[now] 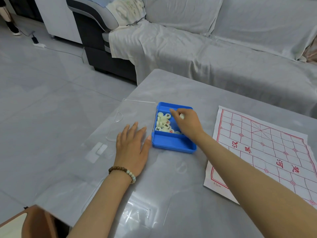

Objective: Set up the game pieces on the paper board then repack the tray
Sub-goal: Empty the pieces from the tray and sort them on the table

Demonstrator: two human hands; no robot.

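1. Tray [173, 147] of blue plastic sits on the grey counter [171, 186], near its middle. Its clear lid [123, 110] is swung open and lies flat to the left, joined along the tray's left edge.
2. Game pieces [164, 125], round pale discs marked with black or red characters, lie heaped in the tray's wide middle compartment, mostly toward its left side. A narrower compartment runs along the near end and another along the far end.
3. The right hand [187, 122] reaches in over the tray from the right. Its fingers are curled and pinch one pale disc [181, 116], which shows between them above the right part of the middle compartment. How much of the disc is gripped cannot be told, as the fingers hide most of it.
4. The left hand [132, 148] lies flat on the open lid with its fingers straight and slightly spread, holding nothing. Its thumb tip is just beside the tray's near-left corner. A beaded bracelet [122, 171] circles that wrist.
5. The paper board [267, 152] lies flat on the counter to the right of the tray and apart from it. It is white with a red grid and red characters. The right forearm crosses above its near-left part.
6. A sofa [205, 48] draped in grey cloth stands behind the counter, and grey floor [42, 100] lies to the left.
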